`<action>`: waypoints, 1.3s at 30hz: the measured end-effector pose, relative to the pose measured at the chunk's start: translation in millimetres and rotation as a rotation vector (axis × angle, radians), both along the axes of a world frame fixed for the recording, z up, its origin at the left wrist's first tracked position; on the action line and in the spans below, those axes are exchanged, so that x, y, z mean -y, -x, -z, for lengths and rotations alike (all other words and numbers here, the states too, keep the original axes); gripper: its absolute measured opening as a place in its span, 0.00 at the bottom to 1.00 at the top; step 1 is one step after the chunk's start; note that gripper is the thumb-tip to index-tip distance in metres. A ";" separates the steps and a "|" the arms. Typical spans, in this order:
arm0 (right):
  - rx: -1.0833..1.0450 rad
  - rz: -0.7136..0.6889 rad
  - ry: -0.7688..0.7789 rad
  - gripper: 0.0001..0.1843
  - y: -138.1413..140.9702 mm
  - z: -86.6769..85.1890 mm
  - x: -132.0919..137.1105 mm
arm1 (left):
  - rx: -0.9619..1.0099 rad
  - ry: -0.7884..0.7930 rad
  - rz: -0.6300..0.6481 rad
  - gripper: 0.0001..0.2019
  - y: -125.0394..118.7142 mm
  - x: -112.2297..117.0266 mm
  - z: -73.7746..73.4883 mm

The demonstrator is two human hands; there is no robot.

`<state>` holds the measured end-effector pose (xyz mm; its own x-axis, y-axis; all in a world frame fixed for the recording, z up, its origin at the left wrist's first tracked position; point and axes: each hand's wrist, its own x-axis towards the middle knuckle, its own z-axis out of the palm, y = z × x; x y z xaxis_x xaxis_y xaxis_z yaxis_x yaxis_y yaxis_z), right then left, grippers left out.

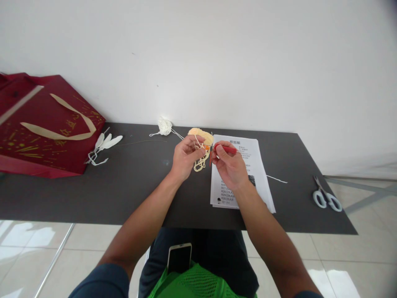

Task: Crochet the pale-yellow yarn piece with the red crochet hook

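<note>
Over the dark table, my right hand (228, 163) is closed round the red handle of a crochet hook (229, 149). Its thin metal shaft points left to my left hand (186, 155). The fingers of my left hand pinch a small orange piece (206, 147) with yarn running over them; its exact shape is too small to tell. A thin orange-red strand (210, 159) hangs between the hands. Behind and below the left fingers lies a skein of pale yellow yarn (200, 164). My right hand is above printed sheets (259, 194) and hides part of their text.
A ball of white yarn (164, 126) lies near the wall. To the left are a dark red gift bag (46, 124) and white feather-shaped pieces (108, 142) with strings. Scissors (325, 196) lie near the table's right edge. A phone (179, 257) rests on my lap.
</note>
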<state>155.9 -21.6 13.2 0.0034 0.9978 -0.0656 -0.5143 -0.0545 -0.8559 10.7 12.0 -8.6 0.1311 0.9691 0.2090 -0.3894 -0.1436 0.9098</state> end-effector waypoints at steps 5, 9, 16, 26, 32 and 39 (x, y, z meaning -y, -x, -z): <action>-0.017 0.035 -0.034 0.09 1.4 -0.3 0.5 | -0.042 0.038 0.022 0.14 -0.6 0.8 -1.3; 0.018 0.055 -0.059 0.09 3.7 -1.3 1.5 | -0.053 0.033 -0.002 0.16 -2.0 0.7 -3.3; 0.034 0.081 -0.056 0.09 8.7 1.6 1.1 | -0.071 0.053 -0.015 0.24 -3.7 1.0 -3.1; 0.068 0.122 -0.050 0.11 16.3 8.8 2.6 | -0.051 0.142 0.000 0.48 -4.5 6.1 -14.1; 0.063 0.130 -0.064 0.11 17.3 14.5 1.1 | -0.073 0.159 -0.004 0.50 -3.4 2.5 -11.5; 0.132 0.145 -0.001 0.12 14.6 22.8 -6.3 | -0.138 0.186 0.087 0.23 -2.4 -0.3 -5.0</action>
